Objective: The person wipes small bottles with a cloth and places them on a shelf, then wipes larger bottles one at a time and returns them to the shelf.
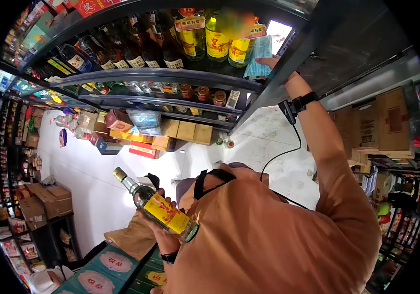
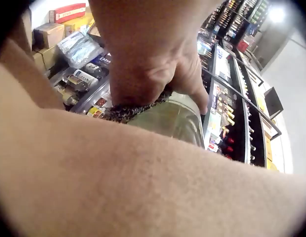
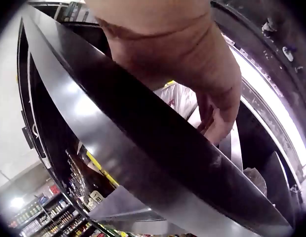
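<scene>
In the head view my left hand [image 1: 158, 223] grips a clear glass bottle [image 1: 168, 213] with a yellow label and a gold cap, tilted in front of my torso. The left wrist view shows that hand from behind, curled round the bottle's glass [image 2: 170, 118]. My right hand [image 1: 268, 61] reaches past the dark shelf upright and pinches a light-blue cloth-like sheet [image 1: 260, 55] at the end of the upper shelf. Part of this hand is hidden by the upright. Beside the sheet stand similar yellow-labelled bottles [image 1: 216, 41]. In the right wrist view my right hand [image 3: 217, 108] has bent fingers behind the metal shelf edge.
Dark bottles [image 1: 141, 46] fill the upper shelf's left part, with small jars [image 1: 202, 93] below. Cartons [image 1: 185, 131] and two small bottles stand on the floor by the rack. Green boxes [image 1: 114, 262] lie at lower left. A cable [image 1: 283, 154] hangs from my right wrist.
</scene>
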`<move>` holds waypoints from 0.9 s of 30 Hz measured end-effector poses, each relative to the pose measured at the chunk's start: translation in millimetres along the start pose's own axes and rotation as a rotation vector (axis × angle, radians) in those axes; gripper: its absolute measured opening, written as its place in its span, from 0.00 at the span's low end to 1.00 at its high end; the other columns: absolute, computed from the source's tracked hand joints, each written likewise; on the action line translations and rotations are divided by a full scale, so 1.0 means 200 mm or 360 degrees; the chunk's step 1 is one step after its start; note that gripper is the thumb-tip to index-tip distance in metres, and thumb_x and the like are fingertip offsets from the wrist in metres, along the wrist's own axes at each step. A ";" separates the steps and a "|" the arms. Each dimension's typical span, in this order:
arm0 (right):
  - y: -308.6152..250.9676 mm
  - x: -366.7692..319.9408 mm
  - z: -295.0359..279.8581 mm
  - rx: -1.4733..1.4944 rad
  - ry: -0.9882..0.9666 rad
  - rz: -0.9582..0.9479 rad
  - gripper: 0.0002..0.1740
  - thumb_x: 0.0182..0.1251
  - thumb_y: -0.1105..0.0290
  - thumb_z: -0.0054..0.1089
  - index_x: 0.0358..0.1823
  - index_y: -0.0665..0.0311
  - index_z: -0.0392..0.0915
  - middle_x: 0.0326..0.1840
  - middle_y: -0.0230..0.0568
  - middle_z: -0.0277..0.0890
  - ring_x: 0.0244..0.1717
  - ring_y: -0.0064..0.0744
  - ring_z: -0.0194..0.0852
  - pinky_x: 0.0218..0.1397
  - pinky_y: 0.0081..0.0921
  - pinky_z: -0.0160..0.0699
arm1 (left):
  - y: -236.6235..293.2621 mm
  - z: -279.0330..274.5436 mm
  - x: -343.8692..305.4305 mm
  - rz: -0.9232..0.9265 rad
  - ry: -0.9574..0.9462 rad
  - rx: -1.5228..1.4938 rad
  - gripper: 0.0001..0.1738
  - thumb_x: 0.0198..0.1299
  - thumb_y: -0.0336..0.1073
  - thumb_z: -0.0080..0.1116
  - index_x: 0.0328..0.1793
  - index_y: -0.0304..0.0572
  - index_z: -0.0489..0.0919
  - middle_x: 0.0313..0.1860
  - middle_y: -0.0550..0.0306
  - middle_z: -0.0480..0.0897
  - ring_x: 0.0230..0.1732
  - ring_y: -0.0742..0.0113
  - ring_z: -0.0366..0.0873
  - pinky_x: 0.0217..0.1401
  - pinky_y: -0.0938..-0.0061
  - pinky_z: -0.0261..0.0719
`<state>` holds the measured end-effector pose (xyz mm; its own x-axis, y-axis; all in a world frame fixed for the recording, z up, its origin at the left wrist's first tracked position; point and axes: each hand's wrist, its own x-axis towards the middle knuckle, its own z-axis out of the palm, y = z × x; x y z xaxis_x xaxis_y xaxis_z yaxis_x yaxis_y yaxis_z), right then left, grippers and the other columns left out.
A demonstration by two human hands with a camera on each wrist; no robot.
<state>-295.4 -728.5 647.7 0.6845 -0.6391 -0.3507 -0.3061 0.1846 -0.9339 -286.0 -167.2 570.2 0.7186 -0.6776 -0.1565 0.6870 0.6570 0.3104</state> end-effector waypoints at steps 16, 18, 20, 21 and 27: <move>0.24 -0.27 -0.16 0.0525 0.0895 -0.0761 0.08 0.69 0.63 0.57 0.43 0.59 0.77 0.30 0.28 0.71 0.27 0.20 0.66 0.28 0.20 0.66 | 0.03 0.03 -0.02 -0.0061 0.0332 0.0028 0.51 0.46 0.70 0.63 0.65 0.35 0.66 0.49 0.45 0.76 0.44 0.48 0.79 0.44 0.53 0.83; 0.32 -0.53 -0.02 0.0275 0.0922 -0.1037 0.06 0.71 0.68 0.54 0.43 0.60 0.76 0.28 0.27 0.68 0.26 0.16 0.62 0.27 0.18 0.61 | 0.02 0.05 0.06 -0.0153 0.0373 0.0022 0.53 0.45 0.71 0.63 0.66 0.35 0.66 0.47 0.44 0.78 0.44 0.47 0.79 0.44 0.51 0.84; 0.40 -0.72 0.15 0.0034 0.0490 -0.1011 0.07 0.71 0.70 0.53 0.45 0.62 0.75 0.30 0.26 0.68 0.27 0.16 0.62 0.30 0.16 0.62 | -0.01 -0.02 0.17 -0.0180 0.0409 0.0024 0.54 0.44 0.72 0.64 0.66 0.35 0.67 0.48 0.40 0.79 0.46 0.45 0.81 0.44 0.47 0.85; 0.42 -0.78 0.24 -0.0034 0.0166 -0.0869 0.08 0.71 0.70 0.53 0.47 0.63 0.74 0.32 0.26 0.69 0.29 0.16 0.63 0.32 0.16 0.64 | -0.04 0.08 0.23 -0.0258 0.0368 -0.0030 0.56 0.43 0.71 0.65 0.68 0.34 0.66 0.50 0.38 0.79 0.48 0.45 0.81 0.47 0.47 0.84; 0.00 -0.91 0.76 -0.0319 -0.0519 -0.1002 0.19 0.64 0.66 0.65 0.52 0.66 0.73 0.37 0.31 0.72 0.37 0.19 0.67 0.40 0.18 0.68 | -0.20 0.44 0.52 -0.0518 -0.0060 0.0391 0.45 0.50 0.49 0.72 0.68 0.39 0.62 0.55 0.42 0.77 0.51 0.47 0.81 0.49 0.56 0.85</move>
<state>-319.9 -499.5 701.6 0.9229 -0.3188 0.2160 0.1162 -0.3042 -0.9455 -247.3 -293.0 624.6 0.4603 -0.8517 -0.2502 0.8284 0.3108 0.4660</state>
